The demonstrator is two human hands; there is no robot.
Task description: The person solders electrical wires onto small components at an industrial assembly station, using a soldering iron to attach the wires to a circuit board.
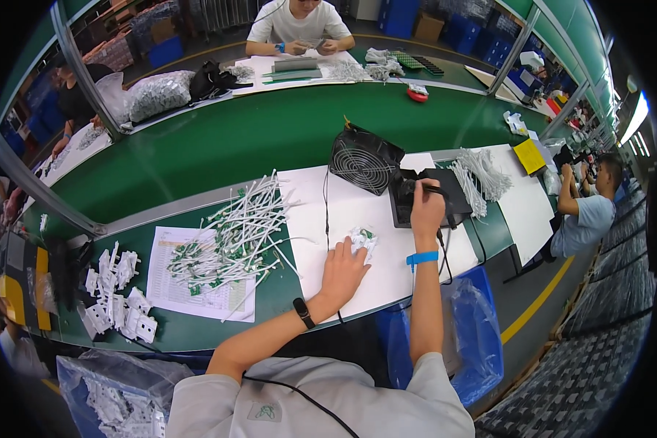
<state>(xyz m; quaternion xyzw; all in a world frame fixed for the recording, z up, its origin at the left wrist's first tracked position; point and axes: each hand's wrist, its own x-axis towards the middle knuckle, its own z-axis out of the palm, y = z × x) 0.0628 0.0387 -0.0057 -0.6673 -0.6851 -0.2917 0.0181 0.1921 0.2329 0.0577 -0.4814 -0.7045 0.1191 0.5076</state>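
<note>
My left hand (343, 276), wearing a black wristband, rests on the white work surface. Its fingertips hold a small white plastic part (363, 237) with a bit of green board on it; the fingers partly cover this part. My right hand (426, 210), with a blue wrist strap, is closed round the black handle of a soldering iron (433, 189). The iron's tip is hard to make out against the black stand (401, 209) beside it. A black fan with a round wire guard (363, 166) stands just beyond, tilted toward me.
White cables with green boards (233, 241) lie heaped on a printed sheet (164, 252) at left, beside white plastic parts (117, 299). More white cables (482, 179) lie at right. Blue bins (482, 350) stand below the edge. Co-workers sit across and at right.
</note>
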